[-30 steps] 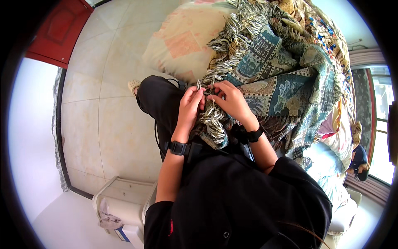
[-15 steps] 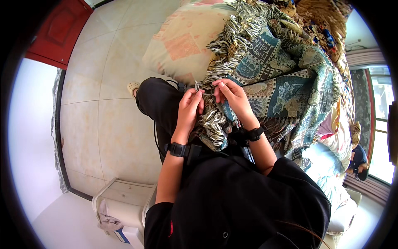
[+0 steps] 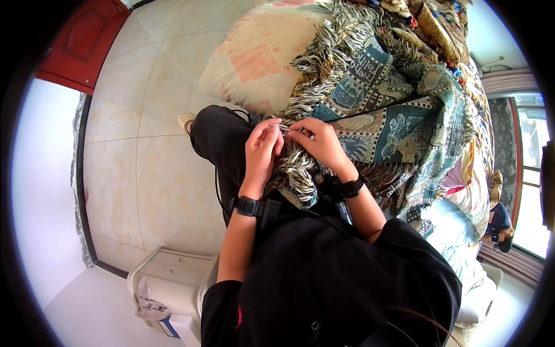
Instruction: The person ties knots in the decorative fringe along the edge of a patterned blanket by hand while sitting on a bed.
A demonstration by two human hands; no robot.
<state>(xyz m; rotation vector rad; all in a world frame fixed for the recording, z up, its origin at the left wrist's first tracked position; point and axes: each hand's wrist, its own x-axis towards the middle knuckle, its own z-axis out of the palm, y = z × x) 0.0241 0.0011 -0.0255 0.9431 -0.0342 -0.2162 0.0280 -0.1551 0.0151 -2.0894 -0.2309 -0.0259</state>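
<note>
Fringe (image 3: 282,126) of one patterned blanket (image 3: 370,118) lies between the left hand (image 3: 261,151) and the right hand (image 3: 325,144), a thin piece pinched between thumb and fingers of each; two black wrist straps (image 3: 248,207) show.

Passage available: your left hand (image 3: 263,153) can go outward above your leg (image 3: 217,139). Obstruction: heaped blanket (image 3: 399,124) beside your right hand (image 3: 324,144).

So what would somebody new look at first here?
Probably the teal blanket, bunched at upper right, with shaggy fringe along its left side. Then the left hand and right hand near the middle, fingering a pale strand. The bright red door at top left also stands out.
</note>
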